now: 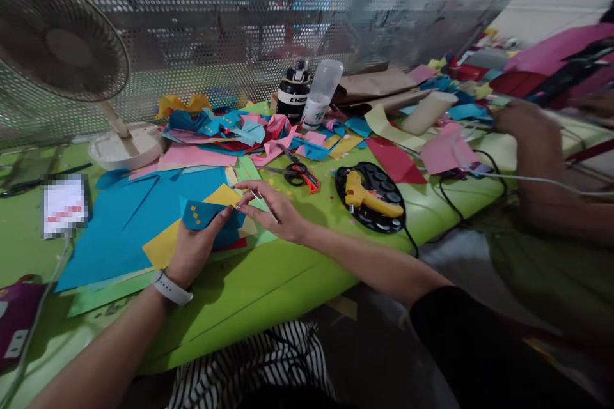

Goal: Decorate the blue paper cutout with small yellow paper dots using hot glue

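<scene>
A: What is nearest to the camera?

B: The striped cloth (249,364) on the lap, at the bottom edge, below the green table (249,287).

A: Take the blue piece as landmark. Where is it?

B: The blue piece (204,214) with small yellow squares is in the left hand (192,252), lifted a little over the paper sheets (129,223). The left fingers are closed around its lower edge, thumb on top. Its long axis runs left to right, a bit tilted.

A: What is left of it?

B: Far left stands a fan (62,45).

A: And right of it?

B: The right hand (273,211) is just beside its right end. The fingers are narrow, pinched on something thin and pale; I cannot tell what it is. The tips point toward the piece, nearly touching. Both hands are equally near.

A: Farther right?

B: Scissors (297,174), then a black tray (371,201) which holds a yellow glue gun (369,199). Behind are two bottles (307,94). At the far right is the arm (537,160) of another person.
</scene>
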### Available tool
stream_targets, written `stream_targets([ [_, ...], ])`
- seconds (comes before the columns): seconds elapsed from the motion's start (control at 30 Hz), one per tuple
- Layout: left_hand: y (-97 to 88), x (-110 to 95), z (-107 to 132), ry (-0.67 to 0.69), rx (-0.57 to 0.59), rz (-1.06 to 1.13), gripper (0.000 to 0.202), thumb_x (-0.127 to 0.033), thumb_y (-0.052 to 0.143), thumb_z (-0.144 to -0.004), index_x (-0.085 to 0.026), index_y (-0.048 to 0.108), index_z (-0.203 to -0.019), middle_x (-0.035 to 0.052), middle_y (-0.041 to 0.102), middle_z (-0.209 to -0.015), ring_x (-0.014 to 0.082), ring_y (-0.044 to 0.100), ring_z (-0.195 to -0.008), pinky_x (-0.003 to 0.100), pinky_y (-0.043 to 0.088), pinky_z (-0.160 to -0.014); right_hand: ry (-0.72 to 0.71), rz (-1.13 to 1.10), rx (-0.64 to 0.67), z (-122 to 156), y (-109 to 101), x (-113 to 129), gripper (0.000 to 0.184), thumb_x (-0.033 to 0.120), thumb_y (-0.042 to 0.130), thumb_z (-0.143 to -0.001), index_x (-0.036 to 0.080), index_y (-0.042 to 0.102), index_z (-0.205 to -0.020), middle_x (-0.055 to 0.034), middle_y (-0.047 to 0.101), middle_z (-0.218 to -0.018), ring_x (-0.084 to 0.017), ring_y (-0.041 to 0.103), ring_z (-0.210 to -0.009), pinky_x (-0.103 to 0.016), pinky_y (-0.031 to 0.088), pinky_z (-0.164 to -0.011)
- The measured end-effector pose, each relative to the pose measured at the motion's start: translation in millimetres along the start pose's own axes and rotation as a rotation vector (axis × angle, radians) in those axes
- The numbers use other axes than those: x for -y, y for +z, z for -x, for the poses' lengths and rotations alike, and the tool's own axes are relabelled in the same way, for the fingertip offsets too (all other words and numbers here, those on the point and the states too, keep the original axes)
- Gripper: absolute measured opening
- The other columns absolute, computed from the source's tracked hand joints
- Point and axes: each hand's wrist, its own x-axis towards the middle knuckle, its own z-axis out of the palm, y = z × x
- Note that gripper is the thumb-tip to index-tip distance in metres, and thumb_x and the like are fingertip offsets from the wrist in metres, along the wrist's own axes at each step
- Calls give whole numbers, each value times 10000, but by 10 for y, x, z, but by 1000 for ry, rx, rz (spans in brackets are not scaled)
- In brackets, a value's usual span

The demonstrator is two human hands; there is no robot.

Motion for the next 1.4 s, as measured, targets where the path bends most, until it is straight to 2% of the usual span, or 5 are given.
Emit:
stream_targets([
  [0.47,-1,99,-99,-212,31,348,390,-355,861,-567,-179,650,-843,4,708,-809,195,715,-705,228,558,-525,-42,242,-40,-166,-369,-2,366,290,427,-970,207,461,-1325,-62,657,-1020,-174,635,-910,-323,477,-834],
  [0.77,-9,94,-141,-177,-50,414,377,-328,855,-587,-181,623,-846,-7,710,-843,176,719,-796,228,558,-642,-111,991,613,71,-601,-101,399,68,441,-903,219,638,-1214,-92,641,-877,-207,562,-786,-330,427,-698],
  [0.93,4,92,-132,-160,-43,432,383,-322,846,-599,-180,604,-859,-5,705,-856,176,715,-826,245,556,-695,-13,1152,557,351,-932,46,600,7,411,-831,220,464,-1389,-85,659,-1045,-220,583,-922,-350,450,-795],
  [1.17,5,128,-137,-90,-12,400,390,-348,821,-650,-180,606,-928,2,700,-856,188,711,-844,258,552,-689,597,1437,425,817,-1735,151,503,294,533,-787,93,554,-1248,-172,643,-1114,-301,619,-955,-379,457,-782],
  [1.4,-7,167,-118,-49,-2,380,372,-362,825,-645,-168,619,-886,21,709,-849,201,707,-857,259,552,-678,567,1393,318,926,-1861,-101,256,354,542,-796,143,621,-918,-187,648,-951,-308,620,-936,-400,451,-797],
])
